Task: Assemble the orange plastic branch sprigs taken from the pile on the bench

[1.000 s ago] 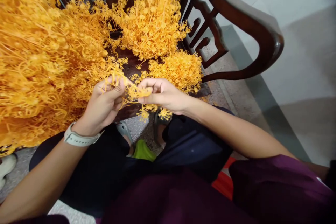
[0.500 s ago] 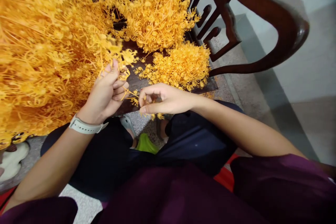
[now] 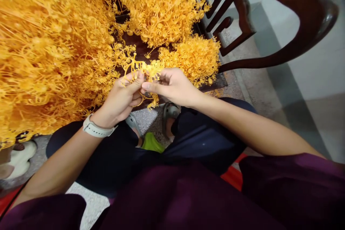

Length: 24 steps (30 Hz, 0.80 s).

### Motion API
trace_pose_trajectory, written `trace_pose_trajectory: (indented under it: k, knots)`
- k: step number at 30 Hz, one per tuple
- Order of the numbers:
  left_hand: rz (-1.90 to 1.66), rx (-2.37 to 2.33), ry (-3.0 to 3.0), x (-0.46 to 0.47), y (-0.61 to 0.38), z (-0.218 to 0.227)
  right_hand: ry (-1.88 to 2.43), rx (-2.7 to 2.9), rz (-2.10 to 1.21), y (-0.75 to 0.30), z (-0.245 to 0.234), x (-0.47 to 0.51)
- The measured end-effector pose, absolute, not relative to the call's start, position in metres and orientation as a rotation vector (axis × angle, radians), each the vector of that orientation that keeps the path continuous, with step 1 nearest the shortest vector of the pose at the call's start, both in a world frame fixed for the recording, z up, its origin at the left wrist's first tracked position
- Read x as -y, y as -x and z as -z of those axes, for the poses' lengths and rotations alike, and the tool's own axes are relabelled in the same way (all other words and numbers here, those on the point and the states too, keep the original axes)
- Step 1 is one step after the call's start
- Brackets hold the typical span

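My left hand (image 3: 125, 95), with a pale watch strap at the wrist, pinches a small yellow plastic flower sprig (image 3: 134, 66) between thumb and fingers. Right against it, my right hand (image 3: 175, 86) has thumb and fingers closed at the sprig's flowered end; its fingertips are partly hidden by the yellow pieces. A curved stem and a flower head hang below the two hands. Left of them spreads a large heap of yellow plastic flower sprigs (image 3: 59, 54). Beyond my right hand lies a smaller pile of yellow flower heads (image 3: 194, 57).
Another yellow bunch (image 3: 161, 7) stands at the back of the dark wooden seat (image 3: 136, 45). A carved wooden armrest (image 3: 283, 57) curves along the right. Below the hands are my knees, sandalled feet and a lime-green object (image 3: 153, 143) on the floor.
My left hand has moved right with the sprig, and my right hand has risen to meet it. The hands, apart before, are now together at the sprig. The view has shifted slightly.
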<state>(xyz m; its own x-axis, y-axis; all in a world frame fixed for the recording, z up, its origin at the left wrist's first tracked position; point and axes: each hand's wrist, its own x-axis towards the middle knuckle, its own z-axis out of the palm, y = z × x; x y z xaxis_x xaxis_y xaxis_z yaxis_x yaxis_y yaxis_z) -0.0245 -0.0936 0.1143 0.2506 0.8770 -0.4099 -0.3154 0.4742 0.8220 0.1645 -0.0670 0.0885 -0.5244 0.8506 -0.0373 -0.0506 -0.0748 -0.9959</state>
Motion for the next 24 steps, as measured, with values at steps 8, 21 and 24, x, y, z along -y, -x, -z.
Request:
trace_pose_trajectory:
  k: [8, 21, 24]
  knots:
    - [-1.038, -1.130, -0.799, 0.093, 0.019, -0.114, 0.804, 1.348, -1.786, -0.166, -0.084, 0.062]
    - [-0.894, -0.941, -0.636, 0.097, 0.024, -0.135, 0.585, 1.112, -2.003, -0.172, -0.100, 0.065]
    - [-0.874, -0.931, -0.630, 0.100, 0.022, -0.140, 0.529, 1.124, -1.982, -0.167, -0.099, 0.067]
